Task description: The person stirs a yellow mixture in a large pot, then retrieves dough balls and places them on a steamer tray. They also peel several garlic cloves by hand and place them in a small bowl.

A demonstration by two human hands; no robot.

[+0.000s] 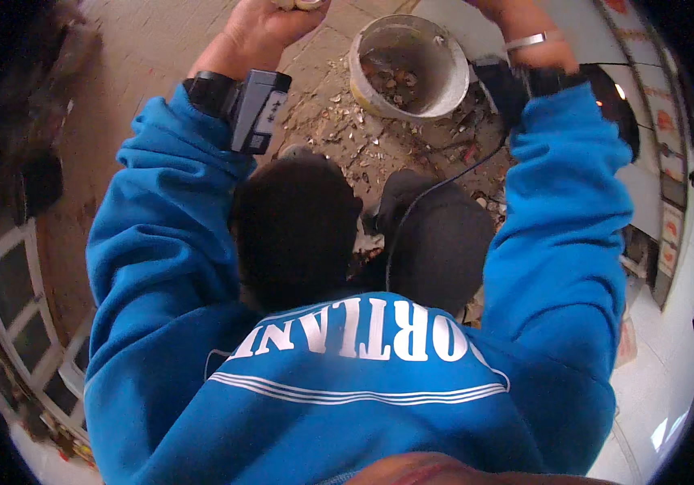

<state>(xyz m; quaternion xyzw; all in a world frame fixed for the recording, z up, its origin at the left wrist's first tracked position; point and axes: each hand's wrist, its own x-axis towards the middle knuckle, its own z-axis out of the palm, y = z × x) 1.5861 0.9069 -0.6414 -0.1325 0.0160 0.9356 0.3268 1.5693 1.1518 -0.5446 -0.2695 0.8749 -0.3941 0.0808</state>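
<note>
My left hand (279,23) reaches to the top edge of the view. A pale, rounded object (307,3) sits in its fingers, mostly cut off by the frame. To the right of that hand stands a dirty whitish bucket (449,76) with rubble and broken bits (390,79) in its bottom. Beyond the bucket, my right hand (492,5) is almost wholly outside the view; its fingers and anything in them are hidden. A metal bracelet (526,42) circles the right wrist. A grey boxy device (260,112) is strapped on my left wrist.
Small chips and debris (359,139) litter the dirty floor before my knees. A dark cable (444,182) runs from my right wrist over my right leg. Pale tiles (644,176) with a decorated border (667,145) lie at right. White-framed panels (16,303) are at left.
</note>
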